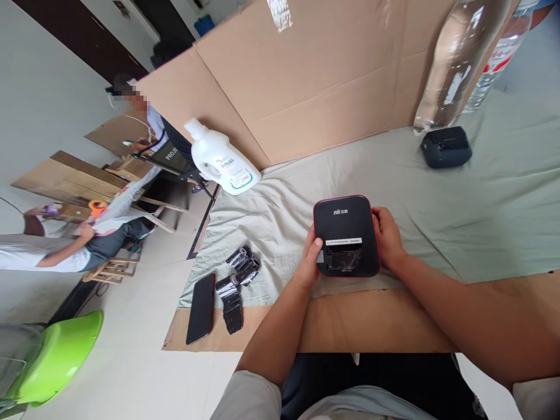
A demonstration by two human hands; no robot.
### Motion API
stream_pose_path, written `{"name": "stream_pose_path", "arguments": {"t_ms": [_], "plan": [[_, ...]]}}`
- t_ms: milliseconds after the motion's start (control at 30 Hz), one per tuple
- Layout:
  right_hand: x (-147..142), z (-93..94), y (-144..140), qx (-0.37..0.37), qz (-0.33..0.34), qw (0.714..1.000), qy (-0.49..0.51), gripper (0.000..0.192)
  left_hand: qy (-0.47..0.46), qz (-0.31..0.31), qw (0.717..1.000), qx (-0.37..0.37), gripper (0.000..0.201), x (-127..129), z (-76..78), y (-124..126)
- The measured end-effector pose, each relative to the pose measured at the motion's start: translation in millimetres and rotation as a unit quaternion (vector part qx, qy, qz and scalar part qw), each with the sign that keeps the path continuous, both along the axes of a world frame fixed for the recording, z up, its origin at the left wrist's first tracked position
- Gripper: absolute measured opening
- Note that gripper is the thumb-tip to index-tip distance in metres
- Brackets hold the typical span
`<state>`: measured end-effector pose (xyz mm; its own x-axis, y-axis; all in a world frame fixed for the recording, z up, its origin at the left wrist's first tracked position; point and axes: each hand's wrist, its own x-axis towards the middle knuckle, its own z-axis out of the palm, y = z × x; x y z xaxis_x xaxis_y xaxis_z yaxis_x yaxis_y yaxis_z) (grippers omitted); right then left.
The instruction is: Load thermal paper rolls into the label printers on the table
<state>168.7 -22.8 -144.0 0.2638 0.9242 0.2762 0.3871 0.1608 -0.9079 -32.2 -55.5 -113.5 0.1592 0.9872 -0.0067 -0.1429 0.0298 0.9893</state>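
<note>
A square black device with a thin red rim rests on the cloth in front of me. It has pale lettering, a white warning label and a dark glossy window; its exact kind I cannot tell. My left hand grips its left side, thumb on the top face near the label. Against the right side, my right hand is closed with curled fingers. The fingertips of the left hand are hidden. To the left lie several shiny black rolls and a black smartphone.
A white detergent bottle stands by the cardboard partition. At the right are a large clear bottle, a labelled water bottle and a small black case. Two people work at the left, near a green chair.
</note>
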Motion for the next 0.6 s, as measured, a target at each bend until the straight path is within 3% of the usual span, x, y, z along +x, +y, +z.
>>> {"name": "stream_pose_path", "arguments": {"t_ms": [100, 200, 333, 467, 600], "plan": [[-5, 1.3, -5, 0.027, -0.004, 1.000, 0.004, 0.030, -0.054, 0.013, 0.998, -0.009, 0.064, -3, 2.8, 9], [-7, -3.3, -4, 0.000, 0.052, 0.998, -0.024, 0.029, -0.080, 0.048, 0.993, -0.069, 0.057, -16, 8.0, 39], [-8, -10.2, -1, -0.032, 0.107, 0.992, -0.059, 0.030, -0.125, 0.109, 0.978, -0.125, 0.037, -62, 29.9, 113], [-11, -8.9, -2, -0.039, 0.107, 0.989, -0.093, 0.025, -0.165, 0.195, 0.961, -0.106, 0.026, -114, 57.9, 189], [-12, -3.5, -4, -0.040, 0.123, 0.985, -0.117, 0.023, -0.128, 0.267, 0.947, -0.126, 0.024, -146, 67.0, 238]]}}
